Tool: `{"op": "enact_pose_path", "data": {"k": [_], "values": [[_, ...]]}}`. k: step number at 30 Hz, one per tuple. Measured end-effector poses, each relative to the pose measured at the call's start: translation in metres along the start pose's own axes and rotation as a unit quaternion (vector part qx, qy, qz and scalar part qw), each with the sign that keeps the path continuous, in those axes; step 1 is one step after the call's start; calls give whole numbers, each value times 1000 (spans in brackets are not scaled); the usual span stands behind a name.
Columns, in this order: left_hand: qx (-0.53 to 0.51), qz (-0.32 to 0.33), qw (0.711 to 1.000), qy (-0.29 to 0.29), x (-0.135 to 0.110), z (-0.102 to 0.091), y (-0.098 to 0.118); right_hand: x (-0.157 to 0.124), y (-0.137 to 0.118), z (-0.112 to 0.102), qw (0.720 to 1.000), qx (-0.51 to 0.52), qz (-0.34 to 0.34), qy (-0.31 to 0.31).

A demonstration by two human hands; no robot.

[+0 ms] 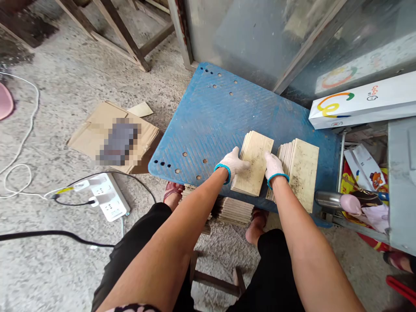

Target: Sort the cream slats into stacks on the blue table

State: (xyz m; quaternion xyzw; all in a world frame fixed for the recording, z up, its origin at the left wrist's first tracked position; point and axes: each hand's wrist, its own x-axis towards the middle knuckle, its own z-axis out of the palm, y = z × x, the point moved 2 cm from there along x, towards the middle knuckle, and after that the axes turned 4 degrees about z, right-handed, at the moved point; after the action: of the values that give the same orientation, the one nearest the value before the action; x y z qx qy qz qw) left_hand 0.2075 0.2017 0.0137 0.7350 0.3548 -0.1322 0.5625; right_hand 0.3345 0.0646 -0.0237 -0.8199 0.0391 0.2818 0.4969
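Note:
A stack of thin pale wooden boards (255, 162) sits on a blue plastic pallet (224, 112), its top board smudged with dark marks. My left hand (232, 164), in a white knit glove with a teal cuff, grips the stack's left side with the thumb over the top board. On the opposite side, my right hand (274, 166), gloved the same way, presses against the right edge; its fingertips are partly hidden. Immediately right of that hand stands a second stack of boards (303, 173), stained and slightly fanned. More boards (234, 211) are piled below the pallet's near edge, between my feet.
Left of the pallet are a cardboard box (87, 143) with a blurred dark item on top and a white power strip (108, 199) with cables on the floor. At right are a metal flask (328, 199), a white printed box (364, 104) and a grey cabinet (401, 182).

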Motion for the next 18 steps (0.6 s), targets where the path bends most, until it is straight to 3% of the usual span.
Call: {"op": "enact_pose_path", "data": {"k": [7,18], "values": [[-14,11,999,-49,0,13,2,-6,-8,8,993,107,44,-16],[-6,0,1000,-19,-5,21,4,-7,-11,9,989,126,55,-50]]}}
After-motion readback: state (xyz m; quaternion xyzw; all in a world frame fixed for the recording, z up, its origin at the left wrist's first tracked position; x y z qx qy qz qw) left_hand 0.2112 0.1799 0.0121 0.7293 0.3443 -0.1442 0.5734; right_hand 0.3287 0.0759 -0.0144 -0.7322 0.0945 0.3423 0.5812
